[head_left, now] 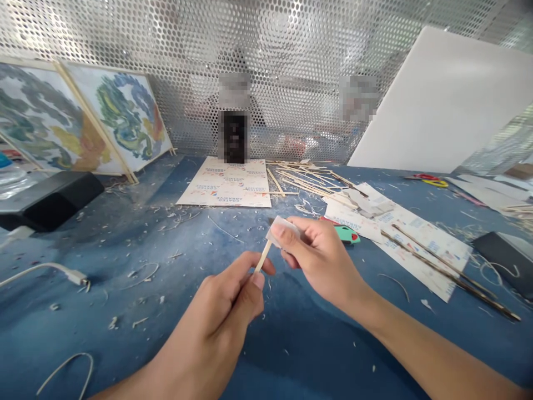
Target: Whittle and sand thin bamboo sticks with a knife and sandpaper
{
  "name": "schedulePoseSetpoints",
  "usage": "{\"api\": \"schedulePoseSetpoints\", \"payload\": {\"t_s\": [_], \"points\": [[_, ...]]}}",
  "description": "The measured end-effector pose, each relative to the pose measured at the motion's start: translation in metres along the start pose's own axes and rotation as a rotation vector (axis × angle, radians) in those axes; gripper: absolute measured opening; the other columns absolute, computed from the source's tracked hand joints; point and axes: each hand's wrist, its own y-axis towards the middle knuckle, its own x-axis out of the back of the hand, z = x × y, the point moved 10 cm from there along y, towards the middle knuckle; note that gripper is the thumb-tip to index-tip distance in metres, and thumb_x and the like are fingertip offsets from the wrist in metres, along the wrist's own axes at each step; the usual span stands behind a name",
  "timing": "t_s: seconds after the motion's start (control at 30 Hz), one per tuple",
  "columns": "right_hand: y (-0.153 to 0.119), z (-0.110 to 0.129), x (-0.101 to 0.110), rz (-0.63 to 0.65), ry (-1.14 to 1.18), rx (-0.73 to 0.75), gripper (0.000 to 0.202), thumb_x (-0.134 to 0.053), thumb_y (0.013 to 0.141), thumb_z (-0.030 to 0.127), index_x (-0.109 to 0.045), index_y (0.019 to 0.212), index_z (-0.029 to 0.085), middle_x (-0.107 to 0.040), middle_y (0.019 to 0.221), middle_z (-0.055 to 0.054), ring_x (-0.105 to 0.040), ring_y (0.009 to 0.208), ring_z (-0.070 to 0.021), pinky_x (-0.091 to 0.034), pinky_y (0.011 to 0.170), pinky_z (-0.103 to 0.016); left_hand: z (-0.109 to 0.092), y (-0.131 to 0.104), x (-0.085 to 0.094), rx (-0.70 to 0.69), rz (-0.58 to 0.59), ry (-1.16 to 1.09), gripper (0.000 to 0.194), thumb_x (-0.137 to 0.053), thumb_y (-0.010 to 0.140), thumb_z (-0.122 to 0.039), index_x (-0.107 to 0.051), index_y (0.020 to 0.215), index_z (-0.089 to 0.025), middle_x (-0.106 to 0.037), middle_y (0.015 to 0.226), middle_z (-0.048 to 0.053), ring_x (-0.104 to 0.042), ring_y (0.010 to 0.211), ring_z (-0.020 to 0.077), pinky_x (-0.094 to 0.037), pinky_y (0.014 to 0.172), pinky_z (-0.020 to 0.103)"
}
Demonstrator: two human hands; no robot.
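Bare hands (pixel 233 300), slim pale straight stick (pixel 262 259), small off-white paper (pixel 276 222)

Room leftward (green tool (pixel 346 234) at right)

The far end of the thin wooden stick (pixel 262 260) is hidden at the folded pale piece (pixel 273 224), and its near end is lost inside the left hand (pixel 233 300). The right hand (pixel 322 255) hides some of its own fingertips, much of the folded piece and part of the green-handled cutter (pixel 348 234). The picture's edges cut off both forearms, the left-hand painting (pixel 31 119), the clear bottle (pixel 12 180), the white cable (pixel 45 265) and the white panel (pixel 458 100). Pixelated blocks mask two patches before the perforated metal screen (pixel 179 50), whose reflections are blurred. The smallest print on the abrasive-paper sheets (pixel 229 180) is unreadable.
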Motion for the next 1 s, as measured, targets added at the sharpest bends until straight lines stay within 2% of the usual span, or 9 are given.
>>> {"api": "schedulePoseSetpoints", "payload": {"t_s": [0.1, 0.17, 0.23, 0.33, 0.5, 0.73, 0.9, 0.93, 1.0], "points": [[0.000, 0.003, -0.001, 0.011, 0.032, 0.027, 0.049, -0.053, 0.097, 0.055, -0.045, 0.063, 0.021, -0.047, 0.053, 0.005, -0.041, 0.048, -0.0079, -0.032, 0.049, -0.026, 0.005, 0.001, -0.003, 0.024, 0.047, -0.045, 0.039, -0.038, 0.101, -0.054, -0.055, 0.120, -0.025, -0.033, 0.061, -0.008, -0.026, 0.050, 0.0093, -0.025, 0.044, 0.019], [0.000, 0.006, 0.002, 0.001, 0.035, 0.053, 0.049, -0.054, 0.098, 0.053, -0.045, 0.062, 0.021, -0.047, 0.052, 0.005, -0.041, 0.048, -0.0078, -0.031, 0.049, -0.026, 0.016, 0.000, -0.007, 0.107, 0.083, -0.173, 0.038, -0.040, 0.101, -0.056, -0.053, 0.124, -0.029, -0.037, 0.064, -0.008, -0.023, 0.048, 0.0073, -0.024, 0.043, 0.018], [0.000, 0.009, 0.009, -0.036, 0.041, 0.080, 0.047, -0.055, 0.098, 0.050, -0.047, 0.063, 0.021, -0.047, 0.051, 0.005, -0.040, 0.047, -0.0077, -0.030, 0.047, -0.026, 0.029, -0.001, -0.013, 0.213, 0.123, -0.331, 0.037, -0.041, 0.100, -0.057, -0.051, 0.126, -0.032, -0.041, 0.066, -0.008, -0.020, 0.046, 0.0062, -0.021, 0.040, 0.017], [0.002, 0.011, 0.021, -0.108, 0.051, 0.109, 0.044, -0.056, 0.098, 0.049, -0.049, 0.065, 0.021, -0.047, 0.051, 0.005, -0.039, 0.046, -0.0079, -0.029, 0.045, -0.026, 0.034, -0.004, -0.021, 0.262, 0.155, -0.447, 0.034, -0.044, 0.100, -0.055, -0.052, 0.124, -0.032, -0.040, 0.065, -0.009, -0.020, 0.046, 0.0062, -0.019, 0.039, 0.017], [0.003, 0.011, 0.022, -0.116, 0.076, 0.112, 0.044, -0.058, 0.097, 0.049, -0.047, 0.065, 0.021, -0.046, 0.051, 0.005, -0.042, 0.047, -0.0082, -0.029, 0.045, -0.025, 0.021, -0.007, -0.018, 0.178, 0.124, -0.372, 0.036, -0.044, 0.099, -0.057, -0.054, 0.116, -0.027, -0.026, 0.063, -0.008, -0.017, 0.051, 0.0091, -0.017, 0.045, 0.022], [-0.007, 0.007, -0.017, 0.202, 0.007, 0.016, 0.045, -0.055, 0.097, 0.051, -0.062, 0.066, 0.018, -0.048, 0.052, 0.004, -0.040, 0.047, -0.0079, -0.030, 0.046, -0.025, 0.013, -0.005, -0.011, 0.116, 0.058, -0.264, 0.035, -0.044, 0.098, -0.056, -0.056, 0.104, -0.024, -0.024, 0.061, -0.008, -0.017, 0.051, 0.0101, -0.017, 0.045, 0.024], [0.000, 0.010, 0.012, -0.049, 0.077, 0.073, 0.046, -0.057, 0.097, 0.050, -0.051, 0.062, 0.020, -0.048, 0.050, 0.004, -0.042, 0.046, -0.0084, -0.031, 0.045, -0.025, 0.017, -0.006, -0.011, 0.122, 0.050, -0.250, 0.038, -0.042, 0.098, -0.061, -0.053, 0.106, -0.026, -0.025, 0.063, -0.008, -0.019, 0.052, 0.0106, -0.018, 0.046, 0.025], [0.000, 0.009, 0.014, -0.066, 0.086, 0.072, 0.046, -0.057, 0.097, 0.050, -0.051, 0.063, 0.020, -0.048, 0.050, 0.005, -0.043, 0.046, -0.0085, -0.031, 0.045, -0.025, 0.016, -0.006, -0.011, 0.120, 0.050, -0.250, 0.038, -0.042, 0.098, -0.061, -0.052, 0.107, -0.026, -0.026, 0.063, -0.007, -0.019, 0.053, 0.0106, -0.018, 0.046, 0.025], [-0.001, 0.008, 0.004, 0.011, 0.076, 0.052, 0.045, -0.056, 0.098, 0.049, -0.053, 0.064, 0.020, -0.048, 0.050, 0.005, -0.042, 0.047, -0.0084, -0.032, 0.046, -0.025, 0.016, -0.007, -0.011, 0.120, 0.060, -0.256, 0.036, -0.042, 0.099, -0.059, -0.052, 0.108, -0.026, -0.025, 0.063, -0.008, -0.018, 0.052, 0.0106, -0.017, 0.046, 0.025]]}}
